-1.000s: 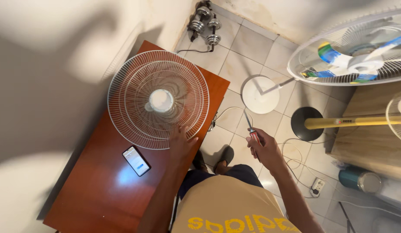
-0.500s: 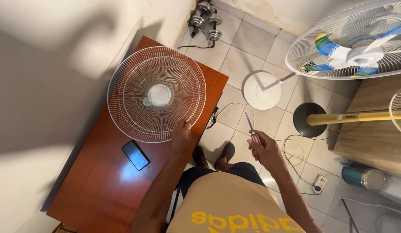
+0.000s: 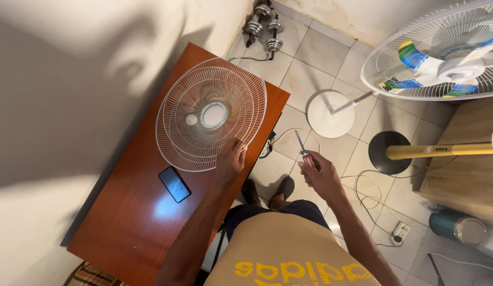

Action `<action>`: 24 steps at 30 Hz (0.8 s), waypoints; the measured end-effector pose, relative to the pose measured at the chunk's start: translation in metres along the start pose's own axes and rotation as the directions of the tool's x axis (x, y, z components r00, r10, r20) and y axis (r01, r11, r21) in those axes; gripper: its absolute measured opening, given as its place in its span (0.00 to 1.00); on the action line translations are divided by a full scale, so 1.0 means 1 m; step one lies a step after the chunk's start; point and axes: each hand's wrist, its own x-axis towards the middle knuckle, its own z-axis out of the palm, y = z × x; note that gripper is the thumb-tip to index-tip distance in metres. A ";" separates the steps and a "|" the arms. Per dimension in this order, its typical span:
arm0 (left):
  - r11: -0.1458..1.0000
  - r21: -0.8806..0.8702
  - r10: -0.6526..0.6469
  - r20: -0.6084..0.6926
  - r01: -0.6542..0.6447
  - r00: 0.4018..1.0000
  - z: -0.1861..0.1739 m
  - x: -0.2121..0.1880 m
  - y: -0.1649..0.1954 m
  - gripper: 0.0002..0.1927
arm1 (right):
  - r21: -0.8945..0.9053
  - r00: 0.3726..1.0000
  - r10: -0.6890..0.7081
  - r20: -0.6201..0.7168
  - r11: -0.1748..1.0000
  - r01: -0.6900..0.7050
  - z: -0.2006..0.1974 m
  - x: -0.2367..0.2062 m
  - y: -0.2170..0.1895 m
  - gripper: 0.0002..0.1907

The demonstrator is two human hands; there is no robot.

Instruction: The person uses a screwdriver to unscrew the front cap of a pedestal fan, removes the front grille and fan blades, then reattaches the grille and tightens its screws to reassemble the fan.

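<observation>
Head view: a person at a red-brown table with a fan grille and a screwdriver.

The left hand (image 3: 231, 159) rests on the near rim of the white wire fan grille (image 3: 212, 114), fingers curled over its edge and gripping it; the grille lies flat on the far end of the wooden table (image 3: 135, 222). The right hand (image 3: 321, 176) is held out over the tiled floor (image 3: 310, 53), closed around the red handle of a screwdriver (image 3: 303, 151), its shaft pointing up and away. A dark phone (image 3: 174, 184) lies on the table just beside the grille. A white round fan base (image 3: 329, 113), a black base with a yellow pole (image 3: 394, 152), a standing fan (image 3: 442, 53) and dumbbells (image 3: 263, 26) sit around.
</observation>
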 end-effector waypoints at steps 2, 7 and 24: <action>0.999 0.001 0.034 -0.006 -0.034 0.999 -0.006 0.006 0.008 0.05 | -0.025 0.999 -0.032 0.018 0.999 0.033 0.006 0.003 0.000 0.22; 0.995 0.030 0.097 -0.018 -0.096 0.995 -0.019 0.018 0.026 0.05 | -0.053 0.997 -0.058 0.042 0.997 0.060 0.017 -0.001 0.000 0.22; 0.992 -0.073 0.099 -0.106 -0.107 0.989 -0.183 0.065 0.140 0.04 | -0.065 0.997 -0.052 -0.056 0.997 0.048 0.017 -0.016 0.004 0.21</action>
